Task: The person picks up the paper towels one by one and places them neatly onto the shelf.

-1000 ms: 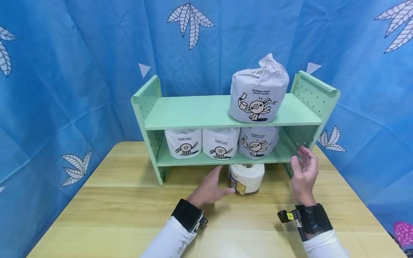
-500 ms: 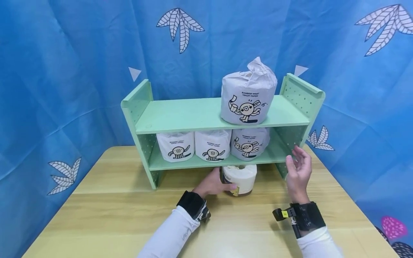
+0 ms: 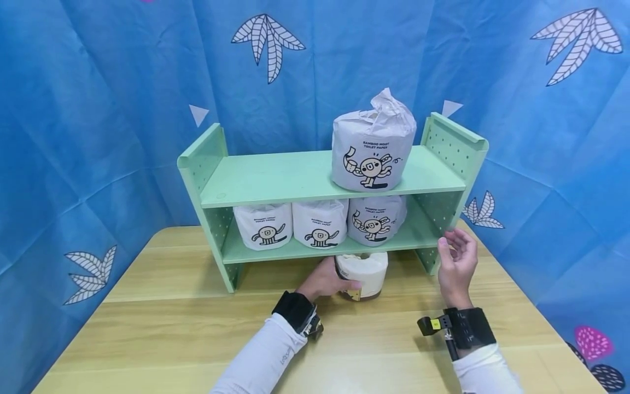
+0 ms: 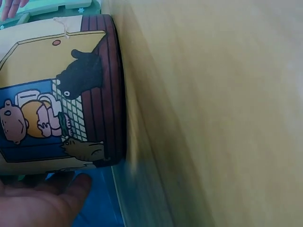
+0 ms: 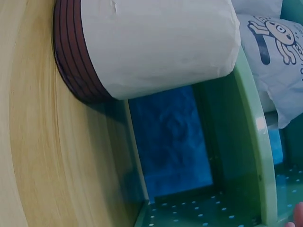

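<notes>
From the head view, the left hand [image 3: 328,278] reaches under the green shelf [image 3: 315,178] and holds the left side of an unwrapped paper roll [image 3: 362,273], its fingers curled against it. The roll stands upright on the wooden table [image 3: 162,328], partly tucked beneath the shelf's lower board, towards the right. The right hand [image 3: 456,261] hangs in the air just beside the shelf's right leg — its fingers loosely bent and holding nothing. Three wrapped rolls [image 3: 317,222] sit side by side on the lower board, and one larger wrapped roll [image 3: 370,149] stands on the top board, near the right end. A blue cloth backdrop [image 3: 98,98] with leaf prints hangs behind. Both wrists wear dark bands over white sleeves.

The left wrist view shows the paper roll [image 4: 61,94] up close, its printed band with a cartoon figure and brown stripes at the base, resting on the table [image 4: 218,104]. Part of the left hand [image 4: 40,203] lies against the roll at the lower edge of the frame; how the fingers lie there cannot be told.

The right wrist view shows the plain side of the paper roll [image 5: 151,45] standing on the table [image 5: 52,161] under the green shelf [image 5: 251,156], with a wrapped roll [image 5: 279,56] on the board above — only a fingertip shows at the corner.
</notes>
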`<state>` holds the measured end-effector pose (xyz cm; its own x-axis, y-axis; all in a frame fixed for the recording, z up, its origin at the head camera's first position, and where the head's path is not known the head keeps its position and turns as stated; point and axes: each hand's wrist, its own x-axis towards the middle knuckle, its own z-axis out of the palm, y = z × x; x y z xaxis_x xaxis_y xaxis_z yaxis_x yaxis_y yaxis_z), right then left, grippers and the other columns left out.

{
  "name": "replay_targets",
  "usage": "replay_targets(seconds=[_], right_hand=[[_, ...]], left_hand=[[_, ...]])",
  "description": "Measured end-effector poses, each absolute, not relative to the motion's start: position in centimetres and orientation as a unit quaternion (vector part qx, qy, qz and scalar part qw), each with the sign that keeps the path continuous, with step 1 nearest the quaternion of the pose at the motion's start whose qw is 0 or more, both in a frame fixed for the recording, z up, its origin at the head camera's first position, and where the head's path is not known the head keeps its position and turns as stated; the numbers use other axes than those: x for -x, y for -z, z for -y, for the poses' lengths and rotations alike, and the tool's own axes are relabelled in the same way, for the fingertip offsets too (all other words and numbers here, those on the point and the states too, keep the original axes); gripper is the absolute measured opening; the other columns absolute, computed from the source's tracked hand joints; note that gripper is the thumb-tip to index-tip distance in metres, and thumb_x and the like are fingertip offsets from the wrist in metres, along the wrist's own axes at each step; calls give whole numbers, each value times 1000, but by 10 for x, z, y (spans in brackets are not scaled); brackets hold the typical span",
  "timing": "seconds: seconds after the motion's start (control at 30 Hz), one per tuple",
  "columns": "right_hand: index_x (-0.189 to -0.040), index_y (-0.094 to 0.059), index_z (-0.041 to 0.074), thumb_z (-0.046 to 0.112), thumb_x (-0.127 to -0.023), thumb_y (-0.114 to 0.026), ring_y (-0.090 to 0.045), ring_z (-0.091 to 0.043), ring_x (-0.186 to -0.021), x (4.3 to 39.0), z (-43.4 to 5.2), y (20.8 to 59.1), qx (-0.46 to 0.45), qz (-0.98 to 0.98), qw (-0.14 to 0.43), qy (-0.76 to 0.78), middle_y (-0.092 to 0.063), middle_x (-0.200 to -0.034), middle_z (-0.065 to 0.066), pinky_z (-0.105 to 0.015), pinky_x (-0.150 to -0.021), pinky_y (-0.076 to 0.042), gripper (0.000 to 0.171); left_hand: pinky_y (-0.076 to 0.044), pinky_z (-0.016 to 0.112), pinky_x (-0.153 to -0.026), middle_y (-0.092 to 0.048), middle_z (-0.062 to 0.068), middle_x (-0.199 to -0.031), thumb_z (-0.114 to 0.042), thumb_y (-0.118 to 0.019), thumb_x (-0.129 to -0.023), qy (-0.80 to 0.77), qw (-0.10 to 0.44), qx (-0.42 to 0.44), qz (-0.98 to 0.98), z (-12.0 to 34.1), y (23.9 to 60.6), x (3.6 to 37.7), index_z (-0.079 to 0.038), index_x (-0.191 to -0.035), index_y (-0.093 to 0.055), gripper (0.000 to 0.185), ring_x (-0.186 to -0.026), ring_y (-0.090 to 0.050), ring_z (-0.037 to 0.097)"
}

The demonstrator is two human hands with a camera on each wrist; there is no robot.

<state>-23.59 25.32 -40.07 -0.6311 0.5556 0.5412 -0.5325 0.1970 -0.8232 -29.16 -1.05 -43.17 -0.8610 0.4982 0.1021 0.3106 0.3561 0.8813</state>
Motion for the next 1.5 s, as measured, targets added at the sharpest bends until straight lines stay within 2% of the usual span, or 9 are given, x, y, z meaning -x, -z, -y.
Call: replay_targets(seconds=[0.2, 0.47, 0.83, 1.13, 1.27, 1.5], right_hand=[[-127, -46, -1, 6, -95, -56, -50, -8, -98, 238, -257, 407, 38, 639, 433, -634, -52, -104, 4, -17, -83, -38, 34], [-123, -49, 1, 9, -95, -58, -50, -8, -94, 241, -263, 414, 53, 634, 438, -635, -52, -103, 4, -19, -80, -37, 31], [-122, -48, 5, 9, -95, -57, -49, -8, -95, 240, -262, 412, 51, 638, 431, -636, -50, -103, 4, -20, -80, -36, 28], [-119, -49, 5, 6, -94, -57, -49, -9, -92, 241, -263, 409, 43, 627, 443, -639, -51, -101, 2, -19, -79, -37, 26], [-119, -49, 4, 6, -94, -57, -50, -9, -92, 241, -262, 409, 44, 624, 443, -642, -51, -101, 2, -19, -78, -37, 26], [-119, -49, 4, 5, -93, -58, -49, -9, -92, 243, -261, 409, 42, 619, 441, -649, -51, -101, 1, -18, -79, -37, 27]], left_hand=[[-38, 38, -105, -62, -2, -123, -24, -91, -65, -518, 84, -234, -818, 11, 432, 290, -17, -131, -53, 76, -115, -55, 19], [-38, 35, -104, -62, -5, -123, -19, -91, -65, -541, 74, -271, -793, 12, 435, 290, -19, -129, -57, 73, -114, -56, 15], [-34, 39, -108, -56, -5, -129, -23, -94, -60, -550, 57, -263, -791, 12, 435, 282, -24, -139, -40, 96, -119, -51, 16], [-39, 40, -104, -59, -2, -123, -32, -95, -56, -509, 46, -242, -825, 13, 430, 272, -17, -135, -41, 97, -115, -54, 18], [-40, 40, -103, -60, -2, -122, -32, -95, -56, -504, 45, -251, -825, 16, 429, 269, -17, -133, -43, 94, -115, -55, 18], [-38, 45, -105, -53, 4, -129, -35, -95, -54, -475, 39, -245, -844, 21, 426, 264, -15, -144, -33, 111, -119, -50, 23]])
